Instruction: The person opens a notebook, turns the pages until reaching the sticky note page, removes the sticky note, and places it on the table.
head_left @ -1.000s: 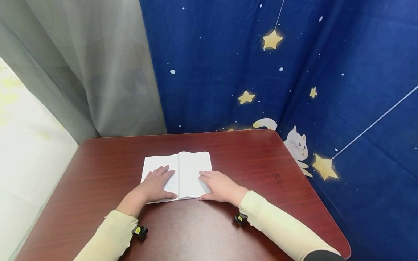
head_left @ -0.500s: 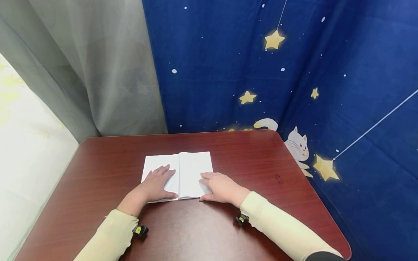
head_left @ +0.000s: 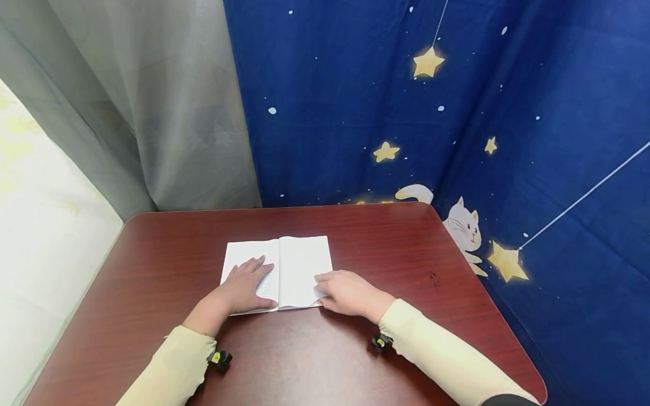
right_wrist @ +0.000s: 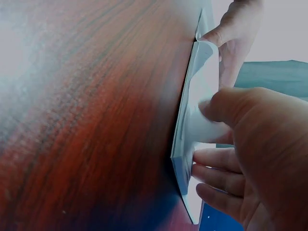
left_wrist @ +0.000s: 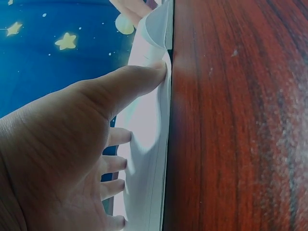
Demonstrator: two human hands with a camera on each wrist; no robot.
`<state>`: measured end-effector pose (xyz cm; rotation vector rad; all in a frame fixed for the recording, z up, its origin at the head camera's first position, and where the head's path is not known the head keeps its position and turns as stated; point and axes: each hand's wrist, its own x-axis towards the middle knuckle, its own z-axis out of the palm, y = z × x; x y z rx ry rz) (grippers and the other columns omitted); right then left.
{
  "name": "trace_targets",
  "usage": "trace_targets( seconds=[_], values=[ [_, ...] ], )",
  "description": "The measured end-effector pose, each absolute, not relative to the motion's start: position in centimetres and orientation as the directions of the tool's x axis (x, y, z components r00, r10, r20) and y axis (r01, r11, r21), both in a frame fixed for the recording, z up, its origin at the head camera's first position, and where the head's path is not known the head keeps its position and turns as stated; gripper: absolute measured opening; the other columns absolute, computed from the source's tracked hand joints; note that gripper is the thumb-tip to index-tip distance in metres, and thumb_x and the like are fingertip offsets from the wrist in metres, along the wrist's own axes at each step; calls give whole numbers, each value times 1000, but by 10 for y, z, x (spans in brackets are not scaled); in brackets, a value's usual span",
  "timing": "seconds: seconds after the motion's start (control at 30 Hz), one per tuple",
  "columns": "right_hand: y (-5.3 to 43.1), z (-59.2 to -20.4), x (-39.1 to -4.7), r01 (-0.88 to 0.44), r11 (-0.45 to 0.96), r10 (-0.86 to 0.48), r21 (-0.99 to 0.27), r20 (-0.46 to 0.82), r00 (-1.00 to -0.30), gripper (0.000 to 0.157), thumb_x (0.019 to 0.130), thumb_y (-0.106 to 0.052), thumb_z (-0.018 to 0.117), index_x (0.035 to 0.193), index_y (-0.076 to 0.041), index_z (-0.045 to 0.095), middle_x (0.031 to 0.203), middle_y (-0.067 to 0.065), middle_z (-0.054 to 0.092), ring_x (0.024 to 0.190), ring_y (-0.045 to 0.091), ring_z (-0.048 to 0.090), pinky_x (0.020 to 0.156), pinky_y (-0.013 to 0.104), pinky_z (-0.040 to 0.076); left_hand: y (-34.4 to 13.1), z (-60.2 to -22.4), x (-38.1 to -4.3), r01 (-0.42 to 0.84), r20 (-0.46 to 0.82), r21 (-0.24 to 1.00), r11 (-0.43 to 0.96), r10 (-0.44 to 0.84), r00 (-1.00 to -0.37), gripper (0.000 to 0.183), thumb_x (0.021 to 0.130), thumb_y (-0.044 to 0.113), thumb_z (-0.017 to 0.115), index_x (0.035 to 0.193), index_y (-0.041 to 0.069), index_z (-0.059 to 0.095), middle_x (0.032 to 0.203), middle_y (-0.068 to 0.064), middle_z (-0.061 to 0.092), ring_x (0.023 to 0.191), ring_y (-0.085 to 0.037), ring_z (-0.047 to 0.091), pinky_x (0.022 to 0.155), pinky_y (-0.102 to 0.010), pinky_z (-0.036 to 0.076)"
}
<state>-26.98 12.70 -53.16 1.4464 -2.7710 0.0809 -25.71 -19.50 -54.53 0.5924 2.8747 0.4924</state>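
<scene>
An open notebook (head_left: 299, 254) lies on the table with white pages facing up; faint lines show on the left page. My left hand (head_left: 245, 288) rests spread on that left page, its thumb (left_wrist: 137, 79) pressing near the spine at the front edge. At the right side, my right hand (head_left: 350, 293) pinches a page (right_wrist: 204, 127) between thumb and fingers, and the sheet bows up a little under the thumb. The other right fingers (right_wrist: 219, 178) lie along the notebook's outer edge.
The reddish-brown wooden table (head_left: 386, 242) has rounded corners. Behind it hang a grey curtain (head_left: 188, 113) and a blue curtain (head_left: 330, 101) with stars and a cat. Each sleeve carries a small black wrist camera (head_left: 220, 360).
My right hand has slid slightly right towards the page's outer edge, its fingers drawing in and the page corner bending up. The left hand stays in place on the left page.
</scene>
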Motion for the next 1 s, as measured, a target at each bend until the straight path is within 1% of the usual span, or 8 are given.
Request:
trace_targets(
  seconds=[0.07,0.13,0.27,0.37,0.43,0.6,0.77,1.0],
  values=[
    [128,-532,-270,-825,563,-824,-51,50,-565,9,103,-22,76,109,-19,81,142,4,74,131,20,71,105,40,58,-195,-546,-257,350,-99,352,868,406,-908,104,87,62,86,165,5,48,175,-27,33,161,-53,30,124,-77,25],
    [129,-533,-270,-829,556,-826,-64,71,-560,11,103,-18,76,112,-17,82,136,2,77,126,18,72,103,39,59,-195,-546,-257,353,-96,354,866,409,-907,104,87,62,86,165,5,49,175,-27,34,160,-53,30,124,-78,25],
    [132,-537,-274,-838,534,-828,-113,133,-545,4,105,-14,76,105,-16,79,113,-4,79,106,13,74,93,34,60,-195,-547,-258,349,-92,361,865,405,-910,104,87,62,87,166,6,48,175,-27,33,161,-52,30,124,-78,25],
    [134,-540,-276,-828,528,-811,-188,179,-557,5,103,-12,79,103,-17,78,103,-6,77,95,10,72,87,31,59,-196,-547,-258,349,-88,362,864,404,-910,104,87,61,87,166,6,48,175,-26,34,161,-52,30,124,-78,25],
    [135,-541,-277,-817,527,-796,-234,201,-571,5,102,-13,81,105,-17,79,104,-6,77,95,9,72,88,30,60,-196,-548,-258,348,-88,360,865,403,-911,103,87,61,87,166,6,48,176,-26,33,161,-52,30,124,-78,25],
    [134,-541,-278,-817,502,-772,-283,279,-571,8,102,-18,82,98,-19,75,94,-10,71,85,7,65,81,28,56,-196,-548,-259,346,-93,357,867,402,-911,103,87,61,86,166,6,48,175,-26,33,161,-52,30,125,-77,24],
    [131,-535,-277,-827,481,-751,-291,350,-559,15,99,-13,77,95,-20,66,92,-10,64,86,10,59,81,28,53,-196,-549,-260,335,-103,350,875,391,-914,104,87,62,86,166,7,48,176,-26,33,161,-52,30,125,-77,24],
    [125,-524,-276,-842,442,-756,-309,377,-535,17,97,-8,74,97,-20,63,96,-10,65,93,12,63,88,28,55,-195,-547,-259,344,-94,349,872,397,-913,104,86,62,87,165,6,49,175,-27,34,160,-53,31,125,-77,25]
  ],
)
